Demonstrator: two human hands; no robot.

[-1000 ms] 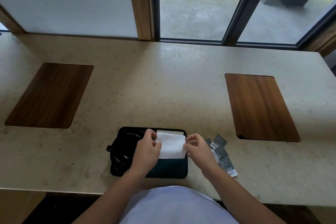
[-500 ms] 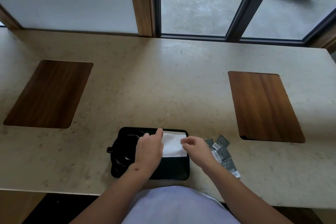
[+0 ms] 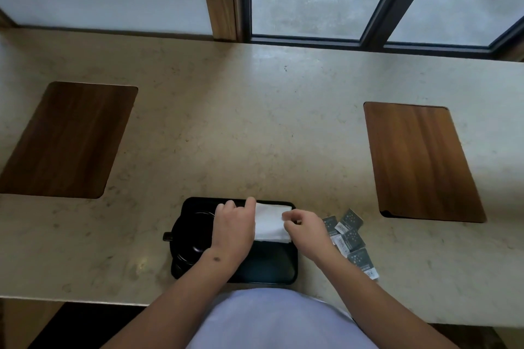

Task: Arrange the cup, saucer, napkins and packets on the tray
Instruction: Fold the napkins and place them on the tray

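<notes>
Left hand [image 3: 234, 228] pinching left edge of white napkin [image 3: 270, 222], right hand [image 3: 307, 232] pinching right edge. Napkin lying across far right part of black tray [image 3: 266, 273]. Dark cup [image 3: 190, 235] sitting at tray's left. Grey packets [image 3: 350, 235] lying on counter [image 3: 255, 136], just right of tray.

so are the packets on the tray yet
No, the packets lie on the counter right of the tray, outside its rim.

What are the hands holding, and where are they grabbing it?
Both hold the white folded paper napkin on the black rectangular tray: the left hand at its left edge, the right hand pinching its right edge.
</notes>
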